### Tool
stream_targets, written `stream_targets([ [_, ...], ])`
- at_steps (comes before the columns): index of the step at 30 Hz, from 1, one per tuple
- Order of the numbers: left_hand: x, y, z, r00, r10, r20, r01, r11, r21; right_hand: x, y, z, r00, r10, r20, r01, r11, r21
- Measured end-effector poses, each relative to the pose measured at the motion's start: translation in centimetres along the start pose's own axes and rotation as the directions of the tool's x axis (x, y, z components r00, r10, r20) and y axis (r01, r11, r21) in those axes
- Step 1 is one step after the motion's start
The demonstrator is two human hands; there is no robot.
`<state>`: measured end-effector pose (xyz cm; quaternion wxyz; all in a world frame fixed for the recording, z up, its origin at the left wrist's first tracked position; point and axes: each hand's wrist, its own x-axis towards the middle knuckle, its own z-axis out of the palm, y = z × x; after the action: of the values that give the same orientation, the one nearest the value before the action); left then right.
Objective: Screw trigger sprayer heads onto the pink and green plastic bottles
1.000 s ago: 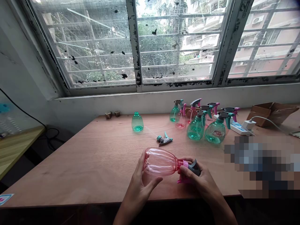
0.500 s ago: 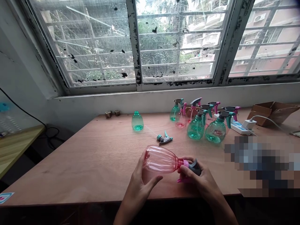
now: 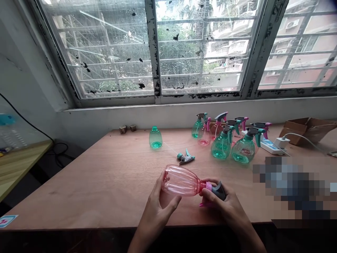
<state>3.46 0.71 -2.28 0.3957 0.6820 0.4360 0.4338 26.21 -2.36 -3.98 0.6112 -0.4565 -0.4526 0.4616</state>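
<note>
A clear pink spray bottle (image 3: pixel 181 181) lies sideways in the air between my hands, its base to the left. My left hand (image 3: pixel 159 205) curves round the base end, thumb along the near side. At the other end my right hand (image 3: pixel 222 198) pinches the pink collar (image 3: pixel 209 186) below the dark grey spray head (image 3: pixel 219 190); its pink trigger shows partly under the fingers. Beyond the bottle, a loose green-and-black spray head (image 3: pixel 185 157) with a thin tube lies on the table. An open green bottle (image 3: pixel 155 138) stands upright behind it.
Several green spray bottles (image 3: pixel 221 144) and pink ones (image 3: pixel 204 135) stand grouped at the back right. Beside them are a white power strip (image 3: pixel 272 146) with a plugged-in charger and an open cardboard box (image 3: pixel 306 131). Two small brown blocks (image 3: pixel 123 129) sit near the wall. A blurred patch covers the right side.
The camera view has shifted slightly. Both hands keep their hold on the pink spray bottle, with hardly any visible movement.
</note>
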Motion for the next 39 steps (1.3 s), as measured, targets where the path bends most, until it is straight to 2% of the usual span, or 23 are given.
stream_targets([
  [8,0.43,-0.39,0.06,1.0,-0.006,-0.022,0.003,0.993,-0.119,-0.15,0.42,-0.18,0.997,0.02,0.073,-0.017,0.999,-0.042],
  [14,0.24,-0.21,-0.07,1.0,0.0,0.024,0.002,0.995,-0.1,-0.11,-0.05,0.11,1.0,0.016,0.004,-0.016,1.0,0.026],
  [18,0.1,-0.08,-0.12,0.998,0.032,0.056,-0.027,0.994,-0.103,-0.15,0.08,0.0,1.0,-0.002,0.004,0.002,1.0,0.02],
  [24,0.26,-0.18,-0.02,1.0,-0.011,0.028,0.017,0.976,-0.219,-0.15,0.45,-0.19,0.999,0.039,0.017,-0.039,0.999,0.001],
  [31,-0.26,-0.21,-0.33,0.994,0.109,0.026,-0.107,0.993,-0.056,-0.15,-0.06,0.11,1.0,-0.004,-0.021,0.005,0.998,0.057],
  [39,0.04,0.03,-0.06,0.999,0.053,0.002,-0.052,0.989,-0.14,-0.03,0.46,-0.25,1.0,-0.007,0.03,0.009,0.999,-0.051],
])
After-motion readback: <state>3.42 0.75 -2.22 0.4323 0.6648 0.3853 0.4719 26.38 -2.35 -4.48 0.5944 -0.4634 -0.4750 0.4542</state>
